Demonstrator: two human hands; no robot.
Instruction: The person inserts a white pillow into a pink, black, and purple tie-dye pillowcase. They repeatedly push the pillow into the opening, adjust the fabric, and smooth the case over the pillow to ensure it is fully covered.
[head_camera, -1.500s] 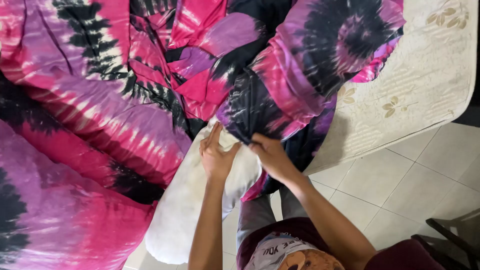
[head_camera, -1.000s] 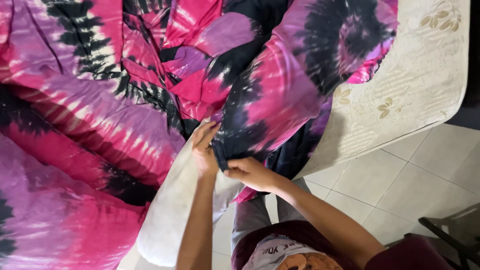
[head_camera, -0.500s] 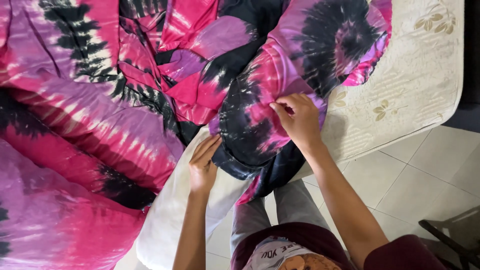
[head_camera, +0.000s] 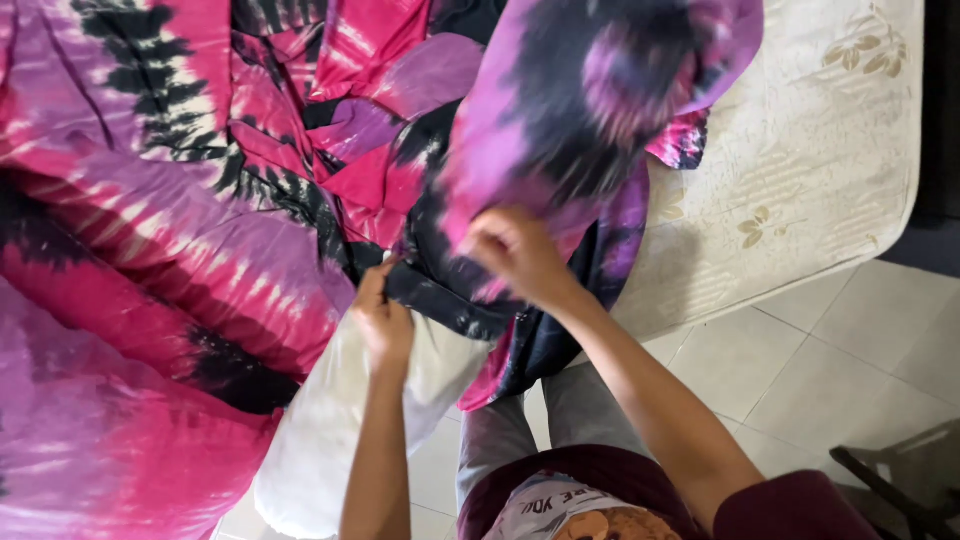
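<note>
Both hands—left hand (head_camera: 383, 318), right hand (head_camera: 515, 255)—clenched on the tie-dye cover (head_camera: 560, 130) (pillow (head_camera: 330, 430) below)

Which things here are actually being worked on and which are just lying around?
In hand:
left hand gripping the cover edge
right hand on the cover
white pillow under the left hand

Lying about:
tie-dye sheet
mattress
dark frame on the floor

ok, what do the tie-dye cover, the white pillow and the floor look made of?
Tie-dye cover: thin woven fabric, slightly glossy, judging by soft folds and sheen; fibre unclear. White pillow: plain matte cloth over soft filling, since it bulges and sags. Floor: smooth pale tiles with visible grout lines, likely ceramic. Both the left hand and right hand grip the cover.
</note>
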